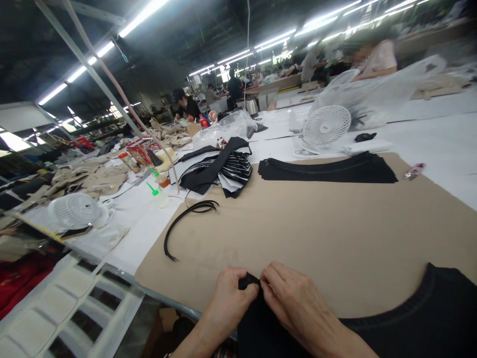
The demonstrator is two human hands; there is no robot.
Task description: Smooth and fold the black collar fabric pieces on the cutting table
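Black fabric [417,318] spreads over the front right of the brown sheet [298,223], with a curved edge facing away from me. At the table's front edge, my left hand [233,293] pinches a corner of this fabric between thumb and fingers. Close beside it, my right hand [294,298] is closed on the same fabric, its fingertips nearly meeting the left ones. Part of the cloth hangs below my hands. A black cord bundle [171,228] lies left on the sheet. Farther back rest a stack of curved black fabric pieces [328,169] and a heap of black and striped pieces [219,171].
White fans stand at the left [74,210] and back right [324,127]. Small thread snips [414,171] lie by the stack. Green-tipped bottles [160,198] stand left of the sheet. A white plastic chair [63,303] is at lower left. Several people work farther back.
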